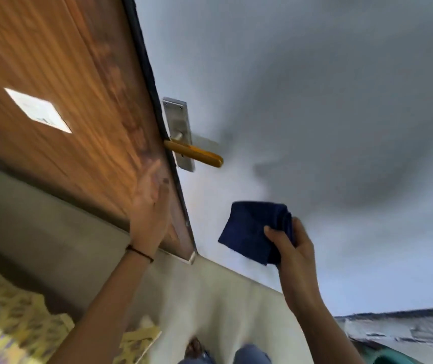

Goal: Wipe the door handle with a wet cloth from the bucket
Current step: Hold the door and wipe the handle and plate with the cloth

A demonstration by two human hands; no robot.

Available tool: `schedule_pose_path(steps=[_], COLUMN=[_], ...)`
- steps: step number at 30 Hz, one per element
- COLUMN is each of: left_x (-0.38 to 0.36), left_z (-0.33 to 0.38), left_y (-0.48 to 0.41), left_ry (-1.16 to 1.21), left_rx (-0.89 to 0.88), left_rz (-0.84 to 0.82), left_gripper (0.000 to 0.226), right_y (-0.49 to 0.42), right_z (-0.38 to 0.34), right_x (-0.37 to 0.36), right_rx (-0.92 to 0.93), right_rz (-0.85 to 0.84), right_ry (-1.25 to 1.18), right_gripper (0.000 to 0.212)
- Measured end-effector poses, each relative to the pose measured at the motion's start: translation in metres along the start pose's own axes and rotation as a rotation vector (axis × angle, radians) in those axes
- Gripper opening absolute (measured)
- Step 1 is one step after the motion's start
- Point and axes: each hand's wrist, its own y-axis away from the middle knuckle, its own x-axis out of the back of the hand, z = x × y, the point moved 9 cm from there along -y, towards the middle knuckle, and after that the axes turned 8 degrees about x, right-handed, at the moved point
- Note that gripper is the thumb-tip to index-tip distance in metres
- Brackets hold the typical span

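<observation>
While the left hand [148,206] lies flat and open on the brown wooden door [65,88], the right hand [293,248] grip pinches a folded dark-blue cloth [254,229]; the yellow lever handle [197,153], long axis crosswise, lies up-left of that grip.

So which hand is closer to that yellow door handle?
The left hand: it rests flat on the door edge just below the yellow handle. The right hand holds the blue cloth lower, off to the right.

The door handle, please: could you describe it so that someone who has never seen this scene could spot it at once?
Find the brown wooden door on the left and follow its dark edge down. Against the pale wall, a silver metal plate sits at that edge, above the left hand pressed on the door. The door handle is the yellow lever sticking out rightward from the plate, the only yellow thing there.
</observation>
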Motion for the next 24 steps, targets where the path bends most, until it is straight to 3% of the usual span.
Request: schedule_pose_path(steps=[4,9,12,14,17,19,22,24], left_x=[0.021,0.015,0.02,0.021,0.016,0.013,0.011,0.01], left_z=[0.023,0.028,0.026,0.02,0.013,0.008,0.004,0.004], left_y=[-0.059,-0.101,-0.125,-0.141,-0.153,-0.158,-0.159,-0.157], left_ry=[-0.06,-0.227,-0.288,-0.318,-0.328,-0.33,-0.33,-0.327], left_rx=[-0.215,-0.331,-0.396,-0.453,-0.586,-0.633,-0.678,-0.734], left_rz=[0.187,0.289,0.351,0.365,0.372,0.363,0.383,0.388], left_gripper=[0.059,0.071,0.07,0.073,0.074,0.079,0.085,0.085], right_y=[-0.026,-0.044,-0.061,-0.081,-0.089,-0.088,-0.089,-0.094], right_z=[-0.073,-0.11,-0.103,-0.072,-0.025,-0.019,-0.028,-0.03], right_x=[-0.051,-0.113,-0.167,-0.204,-0.232,-0.234,-0.221,-0.216], right_rx=[0.418,0.824,1.049,1.014,0.885,0.843,0.841,0.788], right_rz=[0.017,-0.019,-0.07,-0.147,-0.154,-0.083,0.083,0.16], right_ry=[0.221,0.41,0.727,0.992,1.275,1.278,1.23,1.277], right_gripper=[0.021,0.035,0.024,0.015,0.033,0.04,0.018,0.029])
